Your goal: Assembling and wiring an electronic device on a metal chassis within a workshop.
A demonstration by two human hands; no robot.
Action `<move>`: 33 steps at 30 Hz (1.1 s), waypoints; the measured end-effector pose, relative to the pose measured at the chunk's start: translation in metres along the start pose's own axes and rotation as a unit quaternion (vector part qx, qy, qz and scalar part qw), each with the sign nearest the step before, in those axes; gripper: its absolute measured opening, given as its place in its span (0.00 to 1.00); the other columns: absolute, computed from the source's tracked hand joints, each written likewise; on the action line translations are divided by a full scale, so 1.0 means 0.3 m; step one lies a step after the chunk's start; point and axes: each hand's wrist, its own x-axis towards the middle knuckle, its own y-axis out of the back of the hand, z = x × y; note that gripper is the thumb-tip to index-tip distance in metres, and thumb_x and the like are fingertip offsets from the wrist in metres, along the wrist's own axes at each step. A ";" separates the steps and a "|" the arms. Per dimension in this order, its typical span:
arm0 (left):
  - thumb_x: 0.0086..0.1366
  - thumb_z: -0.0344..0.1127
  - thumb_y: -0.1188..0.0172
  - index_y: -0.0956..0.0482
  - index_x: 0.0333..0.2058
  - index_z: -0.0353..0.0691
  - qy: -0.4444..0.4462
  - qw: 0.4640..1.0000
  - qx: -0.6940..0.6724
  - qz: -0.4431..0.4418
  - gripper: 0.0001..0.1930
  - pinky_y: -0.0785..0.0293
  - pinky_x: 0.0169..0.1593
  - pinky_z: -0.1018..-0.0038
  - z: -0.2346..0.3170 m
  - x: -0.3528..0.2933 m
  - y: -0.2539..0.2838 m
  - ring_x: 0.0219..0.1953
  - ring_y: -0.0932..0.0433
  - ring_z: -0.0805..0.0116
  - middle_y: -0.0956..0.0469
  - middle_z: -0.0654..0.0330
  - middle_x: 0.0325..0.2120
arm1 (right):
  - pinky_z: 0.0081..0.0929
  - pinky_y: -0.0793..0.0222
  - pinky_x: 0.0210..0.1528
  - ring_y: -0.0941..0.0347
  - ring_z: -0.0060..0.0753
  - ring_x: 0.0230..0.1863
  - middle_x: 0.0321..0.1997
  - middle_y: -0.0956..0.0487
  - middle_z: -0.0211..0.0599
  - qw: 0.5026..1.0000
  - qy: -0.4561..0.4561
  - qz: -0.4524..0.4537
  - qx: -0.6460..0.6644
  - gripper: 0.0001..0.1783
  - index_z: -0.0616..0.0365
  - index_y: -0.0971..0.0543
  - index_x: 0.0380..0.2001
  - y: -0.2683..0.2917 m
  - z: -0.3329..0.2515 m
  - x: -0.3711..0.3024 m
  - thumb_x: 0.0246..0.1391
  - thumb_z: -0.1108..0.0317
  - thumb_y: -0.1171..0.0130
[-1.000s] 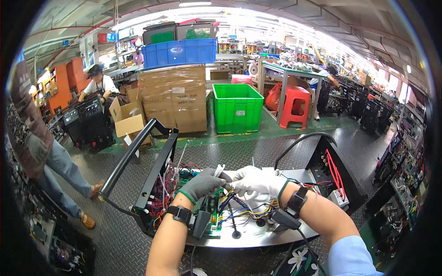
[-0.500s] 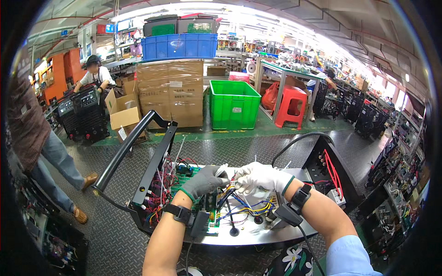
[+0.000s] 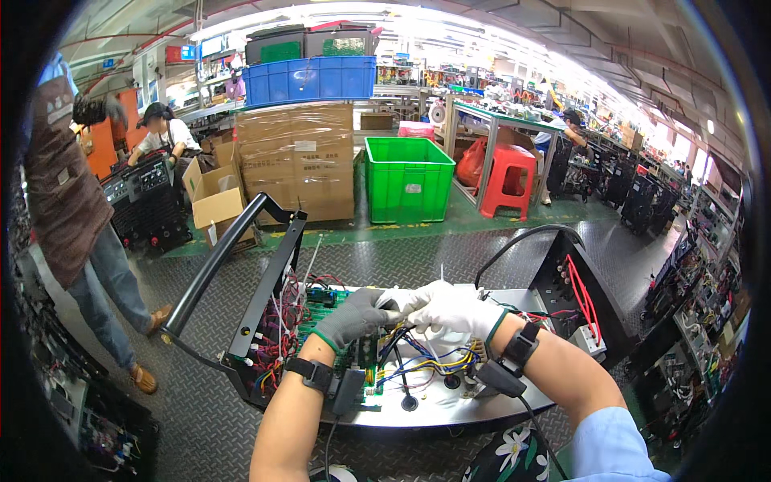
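My left hand (image 3: 353,316), in a grey glove, and my right hand (image 3: 452,311), in a white glove, meet fingertip to fingertip over an open metal chassis (image 3: 430,408). The left fingers are closed at the top of a bundle of wires (image 3: 434,368), coloured blue, yellow and black. Pressed against them, the right fingers are pinched together; what they hold is hidden. A thin white strip sticks up behind the right hand. Left of my hands lies a green circuit board (image 3: 317,321) with many red and purple wires (image 3: 273,345).
A black handle (image 3: 213,269) rises at the chassis's left, and a black panel (image 3: 574,297) with red wires at its right. Beyond stand a green bin (image 3: 409,181), a wrapped carton (image 3: 297,169) and a red stool (image 3: 508,181). A person in an apron (image 3: 68,185) stands at left.
My right hand has moved slightly left and turned over the left fingertips. The white strip now shows behind it. The person at left has straightened and raised an arm.
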 end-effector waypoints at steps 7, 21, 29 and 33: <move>0.50 0.39 0.36 0.21 0.28 0.38 0.018 0.995 0.085 0.056 0.11 0.28 0.32 0.71 -0.042 0.048 -0.024 0.26 0.23 0.68 0.20 0.59 0.25 | 0.17 0.35 0.24 0.31 0.15 0.22 0.20 0.26 0.24 0.991 -0.016 0.034 -0.125 0.03 0.57 0.23 0.24 -0.027 -0.132 -0.031 0.48 0.73 0.45; 0.56 0.43 0.44 0.19 0.32 0.43 0.063 0.931 0.340 0.120 0.12 0.25 0.39 0.61 -0.047 0.050 -0.122 0.34 0.21 0.50 0.20 0.50 0.30 | 0.16 0.36 0.23 0.29 0.15 0.25 0.28 0.23 0.29 0.988 0.059 0.131 0.059 0.08 0.59 0.25 0.33 -0.057 -0.100 -0.013 0.56 0.66 0.48; 0.60 0.39 0.50 0.21 0.37 0.40 -0.011 0.898 0.424 0.116 0.13 0.26 0.41 0.59 0.062 -0.013 -0.115 0.37 0.22 0.48 0.21 0.47 0.32 | 0.18 0.33 0.26 0.30 0.18 0.25 0.30 0.23 0.32 0.982 0.051 0.163 0.079 0.11 0.62 0.25 0.38 -0.084 -0.113 -0.220 0.55 0.67 0.47; 0.64 0.37 0.50 0.24 0.41 0.36 -0.100 0.947 0.284 0.112 0.13 0.28 0.37 0.62 0.135 -0.187 -0.155 0.32 0.23 0.51 0.23 0.46 0.29 | 0.29 0.29 0.42 0.24 0.37 0.39 0.43 0.23 0.45 0.899 0.256 0.284 -0.215 0.22 0.62 0.28 0.50 -0.117 -0.115 -0.358 0.53 0.65 0.42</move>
